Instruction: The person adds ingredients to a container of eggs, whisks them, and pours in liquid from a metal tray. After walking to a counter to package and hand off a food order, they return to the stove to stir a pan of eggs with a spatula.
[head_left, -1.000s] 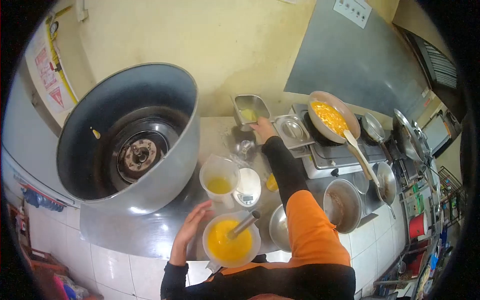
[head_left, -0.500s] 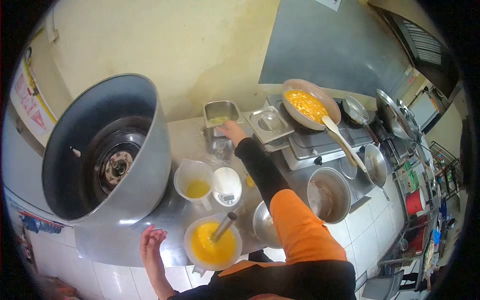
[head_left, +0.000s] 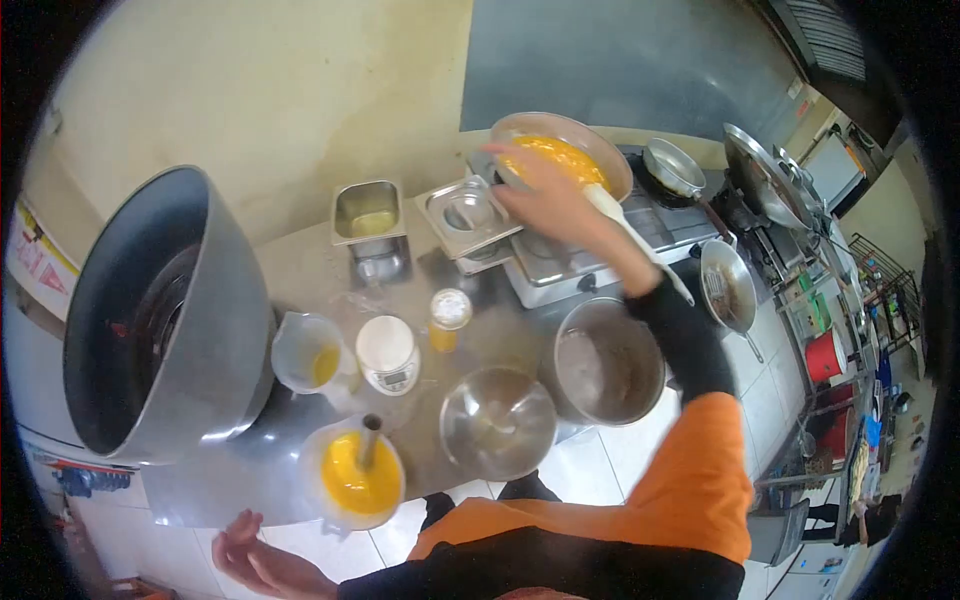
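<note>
My right hand (head_left: 555,205) is stretched out over the near left edge of a wide pan (head_left: 618,165) on the stove, fingers apart and slightly blurred, with nothing visible in them. The pan contains a yellow-orange mixture (head_left: 560,155), and a pale-headed spatula (head_left: 640,245) leans across its rim, partly behind my wrist. Low at the left, my left hand (head_left: 260,560) hangs loosely open and holds nothing. Nearest to it is a white pitcher (head_left: 312,470) of bright yellow liquid with a metal stick (head_left: 369,440) standing in it.
A huge grey pot (head_left: 235,300) stands on the left of the steel counter (head_left: 225,490). Around the middle are a jug (head_left: 295,350), a scale (head_left: 386,345), a lidded jar (head_left: 450,312), a bowl (head_left: 498,425), a deep pot (head_left: 608,360) and a steel container (head_left: 368,240) by a lid (head_left: 465,208).
My right hand has left the steel container and moved right to the pan. The view has shifted right. My left hand stays low beside the counter.
</note>
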